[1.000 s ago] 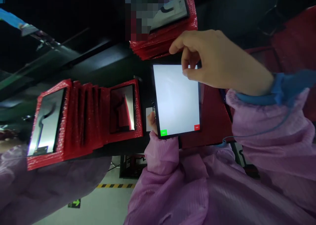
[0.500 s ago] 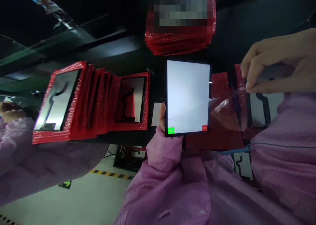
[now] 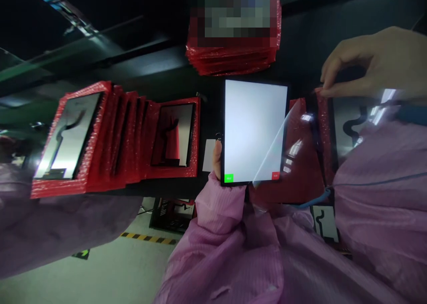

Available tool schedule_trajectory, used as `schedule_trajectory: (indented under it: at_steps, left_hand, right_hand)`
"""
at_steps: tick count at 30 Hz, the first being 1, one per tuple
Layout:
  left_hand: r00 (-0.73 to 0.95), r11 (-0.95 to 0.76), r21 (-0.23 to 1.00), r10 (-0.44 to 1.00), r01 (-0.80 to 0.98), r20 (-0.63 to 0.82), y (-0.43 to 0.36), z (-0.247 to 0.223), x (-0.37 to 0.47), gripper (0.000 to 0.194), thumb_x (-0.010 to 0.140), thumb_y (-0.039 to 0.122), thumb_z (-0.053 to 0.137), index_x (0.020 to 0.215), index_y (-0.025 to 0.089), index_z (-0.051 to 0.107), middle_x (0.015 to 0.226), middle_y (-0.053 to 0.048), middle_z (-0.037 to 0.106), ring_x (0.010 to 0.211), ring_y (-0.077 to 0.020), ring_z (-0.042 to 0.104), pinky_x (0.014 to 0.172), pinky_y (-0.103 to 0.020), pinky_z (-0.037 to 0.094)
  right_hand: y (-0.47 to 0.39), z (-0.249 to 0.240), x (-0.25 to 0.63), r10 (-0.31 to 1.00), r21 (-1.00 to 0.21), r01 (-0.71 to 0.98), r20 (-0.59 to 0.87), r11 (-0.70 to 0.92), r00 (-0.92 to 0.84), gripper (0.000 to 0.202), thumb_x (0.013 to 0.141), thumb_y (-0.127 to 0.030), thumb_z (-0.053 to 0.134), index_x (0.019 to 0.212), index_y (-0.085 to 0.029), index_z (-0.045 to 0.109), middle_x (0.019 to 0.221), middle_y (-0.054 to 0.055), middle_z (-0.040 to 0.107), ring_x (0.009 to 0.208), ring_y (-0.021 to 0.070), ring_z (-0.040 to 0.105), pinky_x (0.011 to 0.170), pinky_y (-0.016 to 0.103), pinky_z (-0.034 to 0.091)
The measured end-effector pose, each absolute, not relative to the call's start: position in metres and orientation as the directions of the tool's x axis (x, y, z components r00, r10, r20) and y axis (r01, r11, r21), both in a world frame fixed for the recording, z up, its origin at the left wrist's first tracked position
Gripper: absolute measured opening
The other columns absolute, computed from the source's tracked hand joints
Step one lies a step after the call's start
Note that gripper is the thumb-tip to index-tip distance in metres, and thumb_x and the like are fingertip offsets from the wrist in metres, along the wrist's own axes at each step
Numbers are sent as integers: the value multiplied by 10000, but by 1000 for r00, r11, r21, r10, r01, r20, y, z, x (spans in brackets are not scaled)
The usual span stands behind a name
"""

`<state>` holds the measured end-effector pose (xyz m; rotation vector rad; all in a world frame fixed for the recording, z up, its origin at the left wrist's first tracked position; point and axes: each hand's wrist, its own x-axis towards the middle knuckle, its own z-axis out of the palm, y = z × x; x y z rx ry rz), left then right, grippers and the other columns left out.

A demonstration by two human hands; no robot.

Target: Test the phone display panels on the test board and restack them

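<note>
Left hand (image 3: 217, 159) grips the flat, glowing screen (image 3: 250, 130) out front, one finger hooking its edge. Right hand (image 3: 363, 68) pinches glossy, see-through film (image 3: 295, 146), its straight edge slanting across the lit face! Beside them, a pale card (image 3: 208, 155); farther left, bubbly red sleeves (image 3: 136, 164) crowd together, a silvery rectangular panel (image 3: 77, 137) on top.

On the left, red bubble-wrap pouches (image 3: 125, 153) are fanned in an overlapping row; a silvery display panel (image 3: 74, 139) is laid on the outermost, a darker display panel (image 3: 184, 142) on the innermost. A further pouch stack (image 3: 233, 59), beyond, is partly masked by pixelation. Below, the grey floor (image 3: 110, 277) is crossed by black-and-yellow hazard tape (image 3: 149, 238).
</note>
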<state>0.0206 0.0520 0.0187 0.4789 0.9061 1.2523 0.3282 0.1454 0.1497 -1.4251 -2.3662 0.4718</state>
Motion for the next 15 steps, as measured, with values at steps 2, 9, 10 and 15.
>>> schedule_trajectory:
  at_steps: [2, 9, 10, 15]
  left_hand:
    - [53, 280, 744, 948, -606, -314, 52, 19, 21, 528, 931, 651, 479, 1125, 234, 737, 1335, -19, 697, 1418, -273, 505, 1105, -396, 527]
    - [12, 213, 801, 969, -559, -249, 54, 11, 20, 541, 915, 680, 489, 1103, 243, 747, 1281, -28, 726, 1347, -281, 579, 1088, -413, 540]
    - [28, 213, 804, 971, -555, -237, 55, 10, 20, 551, 914, 690, 482, 1106, 246, 746, 1264, -30, 733, 1334, -280, 590, 1088, -416, 539]
    - [163, 297, 779, 955, -553, -249, 61, 12, 22, 621, 904, 742, 439, 1118, 245, 743, 1235, -59, 742, 1271, -302, 637, 1015, -453, 583]
  right_hand:
    - [145, 154, 318, 904, -470, 779, 114, 414, -411, 318, 780, -609, 519, 765, -325, 659, 852, -1, 708, 720, 122, 610, 743, 355, 482]
    - [141, 152, 273, 952, -471, 828, 132, 305, -276, 31, 837, -271, 685, 857, -293, 675, 1005, 25, 721, 918, 169, 654, 931, 310, 506]
    - [141, 149, 265, 951, -485, 818, 171, 309, -258, 64, 860, -266, 670, 922, -273, 687, 1087, 54, 712, 1011, 204, 651, 1001, 341, 491]
    - [144, 125, 225, 944, -564, 763, 272, 315, -188, 343, 919, -281, 572, 1259, -244, 592, 1436, 109, 549, 1396, 295, 432, 1204, 456, 324]
